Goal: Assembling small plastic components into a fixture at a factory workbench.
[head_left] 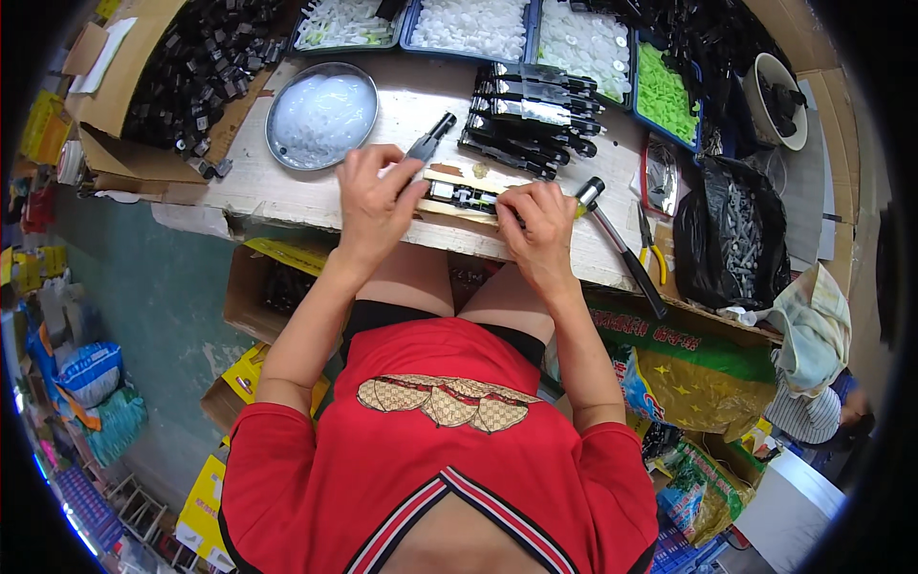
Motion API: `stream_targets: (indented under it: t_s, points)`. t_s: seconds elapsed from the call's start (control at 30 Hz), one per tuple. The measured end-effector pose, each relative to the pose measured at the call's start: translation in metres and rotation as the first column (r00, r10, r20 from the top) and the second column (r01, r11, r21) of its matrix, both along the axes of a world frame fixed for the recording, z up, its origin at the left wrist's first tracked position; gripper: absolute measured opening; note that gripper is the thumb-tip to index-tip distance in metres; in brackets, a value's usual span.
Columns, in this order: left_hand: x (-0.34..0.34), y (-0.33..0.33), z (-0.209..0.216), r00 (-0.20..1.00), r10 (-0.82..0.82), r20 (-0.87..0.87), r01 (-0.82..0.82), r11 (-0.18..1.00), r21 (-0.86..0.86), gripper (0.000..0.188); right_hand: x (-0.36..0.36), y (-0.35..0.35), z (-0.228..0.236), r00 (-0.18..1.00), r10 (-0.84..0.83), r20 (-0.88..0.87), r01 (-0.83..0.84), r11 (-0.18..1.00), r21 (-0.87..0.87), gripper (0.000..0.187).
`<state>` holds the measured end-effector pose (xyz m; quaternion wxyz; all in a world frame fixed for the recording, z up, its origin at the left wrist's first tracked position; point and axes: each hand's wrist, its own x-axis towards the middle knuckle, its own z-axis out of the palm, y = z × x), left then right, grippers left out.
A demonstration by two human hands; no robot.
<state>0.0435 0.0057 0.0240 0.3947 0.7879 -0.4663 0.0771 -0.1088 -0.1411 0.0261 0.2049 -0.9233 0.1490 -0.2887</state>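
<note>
My left hand (373, 196) is closed, thumb and forefinger pinched round a grey tapered piece (427, 142) with a black end that points up and to the right. Under those fingertips lies a narrow black assembly (462, 195) with white and green parts inside, set between two pale wooden strips (457, 179). My right hand (537, 222) has its fingers curled on the assembly's right end, which they partly hide. Just right of that hand, a hammer (620, 239) with a metal head and black grip lies slantwise across the table edge.
Beyond my hands are a round metal dish (371, 115) of whitish jelly-like stuff and stacked black parts (531, 115). Trays of white pieces (469, 27) and green pieces (666, 94) line the back. A carton of black parts (206, 72) stands left; yellow-handled pliers (657, 258) and a black bag (703, 225) lie right.
</note>
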Motion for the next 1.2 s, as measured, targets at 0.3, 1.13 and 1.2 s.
stream_targets:
  t_s: [0.3,1.13,1.2]
  points:
    - [-0.035,-0.033,-0.006,0.982,-0.189,-0.009,0.189,0.981,-0.034,0.007,0.001,-0.003,-0.002,0.999,0.033,0.004,-0.033,0.998,-0.045,0.007]
    - [-0.034,-0.036,-0.008,0.975,-0.217,-0.041,0.215,0.975,-0.057,0.008,0.0,-0.007,-0.001,1.0,0.026,0.003,-0.025,0.996,-0.088,0.006]
    - [-0.034,-0.037,-0.008,0.975,-0.217,-0.044,0.214,0.975,-0.056,0.008,-0.001,-0.008,-0.001,1.0,0.024,0.004,-0.024,0.999,-0.048,0.006]
